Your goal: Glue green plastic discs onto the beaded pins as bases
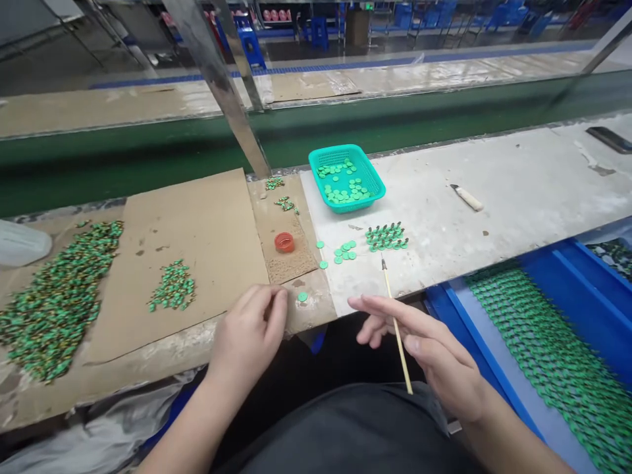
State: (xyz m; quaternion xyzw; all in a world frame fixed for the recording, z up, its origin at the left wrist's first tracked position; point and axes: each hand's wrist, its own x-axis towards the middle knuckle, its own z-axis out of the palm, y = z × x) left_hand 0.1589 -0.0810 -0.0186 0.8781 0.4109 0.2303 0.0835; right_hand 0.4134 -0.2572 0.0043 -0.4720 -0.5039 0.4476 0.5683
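Observation:
My right hand [424, 345] holds a thin wooden brush stick [395, 322] between thumb and fingers, its dark tip pointing at the bench; the other fingers are stretched out. My left hand [249, 336] rests at the bench's front edge with fingers curled together, next to a single green disc [302, 297]. What the left fingers hold, if anything, is hidden. Loose green discs [344, 251] and a cluster of finished green pieces [386, 236] lie just ahead. A small red cap [284, 242] sits on cardboard.
A teal basket [371, 172] holding green discs stands behind. Piles of green pieces lie on cardboard at left [59, 296] and centre-left [172, 286]. A blue tray [582, 289] at right holds rows of green pieces. A knife [467, 197] lies on the bench.

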